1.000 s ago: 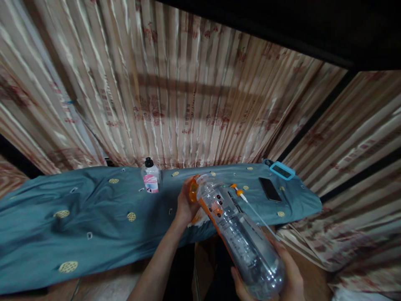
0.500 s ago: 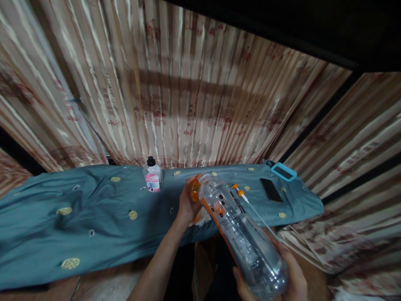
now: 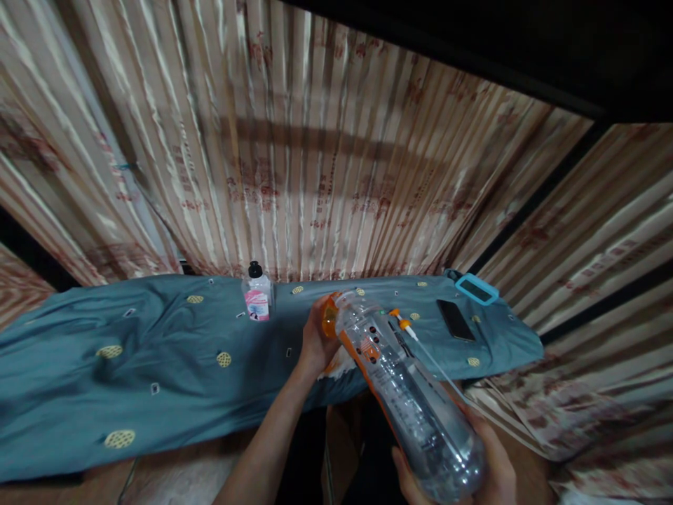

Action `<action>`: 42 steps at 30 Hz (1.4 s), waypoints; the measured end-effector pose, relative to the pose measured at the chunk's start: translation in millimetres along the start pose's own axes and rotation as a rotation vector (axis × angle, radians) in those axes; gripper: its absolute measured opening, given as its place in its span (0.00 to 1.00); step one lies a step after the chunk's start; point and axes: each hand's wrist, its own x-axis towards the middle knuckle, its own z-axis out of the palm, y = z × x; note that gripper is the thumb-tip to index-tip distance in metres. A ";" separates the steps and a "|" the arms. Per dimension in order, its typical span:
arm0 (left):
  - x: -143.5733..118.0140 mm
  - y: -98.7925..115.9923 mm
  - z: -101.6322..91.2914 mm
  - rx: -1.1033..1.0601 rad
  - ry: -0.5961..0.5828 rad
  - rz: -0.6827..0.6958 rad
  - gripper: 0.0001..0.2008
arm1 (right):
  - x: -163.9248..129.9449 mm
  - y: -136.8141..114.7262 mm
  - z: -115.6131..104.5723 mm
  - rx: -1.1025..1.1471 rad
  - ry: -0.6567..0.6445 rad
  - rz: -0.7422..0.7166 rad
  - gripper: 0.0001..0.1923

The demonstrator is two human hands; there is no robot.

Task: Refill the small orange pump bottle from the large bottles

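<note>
Head view. A large clear plastic bottle with an orange label strip was held tilted, its base low and near the camera, its neck pointing up and away over the near edge of the table. The right hand was cupped under and around the base, fingers wrapped about the lower wall and closed on it. The left hand was at the neck, fingers curled round the orange cap; the grip looked closed on the cap, though most of the fingers were hidden behind it.

The table was covered by a teal cloth with small yellow round motifs, creased along its length. On it, left of the bottle's neck and near the far edge, a small clear bottle with a black cap and a pink label stood upright. Just right of the neck lay a thin white rod with orange fittings, partly behind the big bottle. Further right lay a dark phone, flat on the cloth, and beyond it, at the far right corner, a device in a light-blue frame. Striped beige curtains with reddish print hung behind the table.
</note>
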 end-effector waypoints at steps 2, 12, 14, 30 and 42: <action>0.0 1.1 0.1 0.013 0.006 0.009 0.28 | -3.7 2.4 0.7 0.014 -0.013 0.030 0.57; -1.1 -2.2 2.0 0.004 0.017 0.012 0.27 | -5.6 3.0 1.7 0.118 -0.071 0.104 0.52; -1.3 -2.2 2.6 -0.002 0.015 0.014 0.27 | -4.3 0.9 1.7 0.097 -0.057 0.111 0.51; -1.6 -6.0 0.9 0.103 -0.012 0.074 0.29 | -5.2 -0.4 2.1 0.045 -0.035 0.072 0.61; -1.8 -6.7 3.0 0.066 -0.007 0.035 0.29 | -8.5 2.2 3.9 0.088 -0.053 0.091 0.56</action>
